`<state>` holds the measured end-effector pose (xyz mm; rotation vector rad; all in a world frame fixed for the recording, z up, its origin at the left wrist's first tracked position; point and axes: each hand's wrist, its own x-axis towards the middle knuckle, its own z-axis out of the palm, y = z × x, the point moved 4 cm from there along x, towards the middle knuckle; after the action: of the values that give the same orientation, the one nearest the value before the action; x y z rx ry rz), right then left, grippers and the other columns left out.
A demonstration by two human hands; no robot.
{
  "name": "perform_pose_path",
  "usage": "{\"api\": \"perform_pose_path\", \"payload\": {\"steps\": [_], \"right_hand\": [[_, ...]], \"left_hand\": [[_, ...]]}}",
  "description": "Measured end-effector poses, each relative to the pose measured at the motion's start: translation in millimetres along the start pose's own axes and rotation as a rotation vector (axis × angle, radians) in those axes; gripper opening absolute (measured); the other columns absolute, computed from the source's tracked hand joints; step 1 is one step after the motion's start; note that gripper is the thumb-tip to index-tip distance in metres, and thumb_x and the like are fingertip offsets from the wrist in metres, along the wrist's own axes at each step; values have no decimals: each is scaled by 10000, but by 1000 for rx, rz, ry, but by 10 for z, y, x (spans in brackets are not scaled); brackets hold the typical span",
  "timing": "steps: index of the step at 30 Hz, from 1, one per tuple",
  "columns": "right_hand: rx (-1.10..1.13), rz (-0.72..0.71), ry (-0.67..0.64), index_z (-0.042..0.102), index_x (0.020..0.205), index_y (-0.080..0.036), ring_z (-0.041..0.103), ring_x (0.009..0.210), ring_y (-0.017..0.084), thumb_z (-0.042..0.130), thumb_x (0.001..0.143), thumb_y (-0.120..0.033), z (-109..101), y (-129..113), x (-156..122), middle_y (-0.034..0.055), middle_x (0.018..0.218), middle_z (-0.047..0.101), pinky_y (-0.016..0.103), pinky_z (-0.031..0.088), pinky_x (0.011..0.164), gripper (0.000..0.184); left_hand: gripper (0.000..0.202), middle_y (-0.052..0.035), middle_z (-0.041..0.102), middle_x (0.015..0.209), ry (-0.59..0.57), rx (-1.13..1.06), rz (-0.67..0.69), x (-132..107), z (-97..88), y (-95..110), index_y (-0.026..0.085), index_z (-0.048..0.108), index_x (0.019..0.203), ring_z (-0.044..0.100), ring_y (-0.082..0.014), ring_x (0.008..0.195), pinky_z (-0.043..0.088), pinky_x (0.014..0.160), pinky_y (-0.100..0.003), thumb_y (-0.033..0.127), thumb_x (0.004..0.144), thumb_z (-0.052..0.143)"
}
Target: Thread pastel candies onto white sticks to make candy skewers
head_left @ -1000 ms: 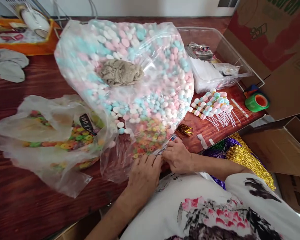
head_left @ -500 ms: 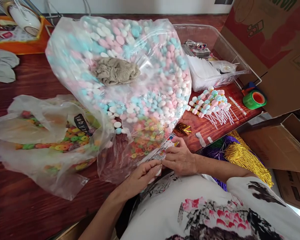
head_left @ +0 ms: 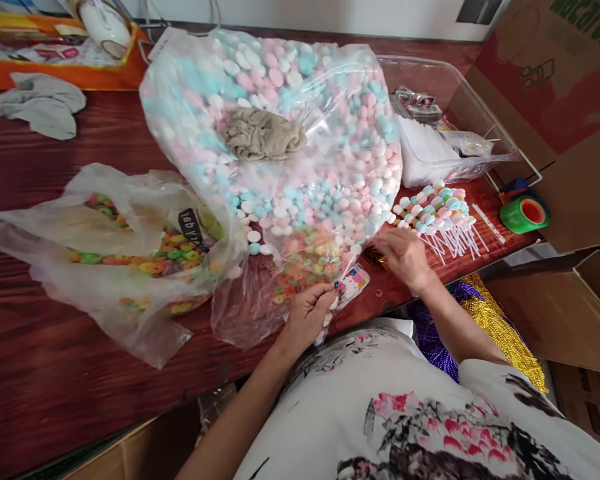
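Note:
My left hand (head_left: pixel 310 312) is closed near the table's front edge, pinching a candy stick; its thin white stick end shows above the fingers and pale round candies (head_left: pixel 325 323) below. A printed plastic packet (head_left: pixel 354 283) lies just beyond those fingertips; whether it covers the candies, I cannot tell. My right hand (head_left: pixel 405 257) reaches over a small bunch of gold foil strips (head_left: pixel 375 257), fingers bent and somewhat apart, touching or just above them. A large clear bag of pink, blue and white candies (head_left: pixel 300 193) and ring-shaped candies (head_left: pixel 310 257) lies beyond both hands.
Another bag of ring candies (head_left: pixel 150 263) sits at left. Strung candies on white sticks (head_left: pixel 437 207) lie at right, beside green tape (head_left: pixel 524 215) and a clear plastic tray (head_left: pixel 430 170). A brown cloth (head_left: pixel 265 133) rests on the big bag. Cardboard boxes (head_left: pixel 570 120) border the right side.
My right hand has left my left hand and moved right to the gold strips. My left hand keeps its hold near the packet. The whole view has shifted, so things appear further right.

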<state>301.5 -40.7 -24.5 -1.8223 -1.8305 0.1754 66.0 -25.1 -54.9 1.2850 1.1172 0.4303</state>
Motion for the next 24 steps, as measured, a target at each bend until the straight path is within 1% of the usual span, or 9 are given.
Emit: {"api": "perform_pose_path", "payload": {"steps": [2,4,7,10,14,16,18,20,24], "right_hand": [[-59,91,-9,753,911,-195,617,915,215,528,948,-241,33,305,74,86,962,731,329,426,832,232],[-129,127,-85,748,847,-179,610,862,213,544,919,-211,130,485,132,93,912,709,314,421,761,219],[-256,111,-167,712,812,-144,581,826,214,505,903,-165,242,558,180,128,925,680,311,373,680,227],[-281,102,-168,670,826,-126,553,773,207,476,885,-120,186,513,163,147,922,670,314,343,633,203],[105,100,64,630,840,-167,525,660,161,481,917,-154,-108,182,-13,44,741,624,295,410,631,169],[398,-1,100,644,934,-192,579,717,151,505,940,-174,-147,-149,-137,29,808,651,285,470,664,141],[578,-154,37,674,1021,-212,620,770,141,520,942,-153,-53,-513,-246,35,868,673,278,507,696,183],[597,-235,35,689,1100,-211,613,736,129,505,939,-120,96,-761,-321,42,843,656,252,502,642,261],[545,-189,23,712,1129,-222,583,675,120,486,940,-105,357,-856,-365,30,768,629,242,488,601,316]], "left_hand": [[245,47,504,542,-41,-232,-173,-2,27,-35,170,616,764,323,-52,377,240,367,-175,414,767,624],[239,23,560,561,-54,-356,-204,-8,45,-19,161,605,714,379,-48,381,235,359,-163,392,706,666],[211,-3,611,579,-31,-433,-205,-18,57,8,153,618,687,510,-74,439,302,379,-154,351,662,688],[197,-7,628,588,4,-459,-194,-30,52,0,148,632,683,575,-91,482,369,407,-159,335,658,690],[212,-6,644,596,33,-442,-191,-26,36,-63,153,632,712,610,-106,502,415,423,-165,356,679,683],[230,-5,645,567,3,-407,-191,-13,65,-76,160,636,768,571,-100,450,394,393,-165,382,715,661],[236,3,635,549,-21,-379,-160,1,107,-50,161,634,796,543,-94,420,392,382,-168,389,736,645],[227,14,625,564,-16,-361,-120,1,139,-1,162,620,769,560,-94,432,414,390,-169,384,731,646],[209,27,606,587,35,-350,-112,-53,122,44,165,613,748,569,-85,439,407,380,-154,369,715,646]]}}
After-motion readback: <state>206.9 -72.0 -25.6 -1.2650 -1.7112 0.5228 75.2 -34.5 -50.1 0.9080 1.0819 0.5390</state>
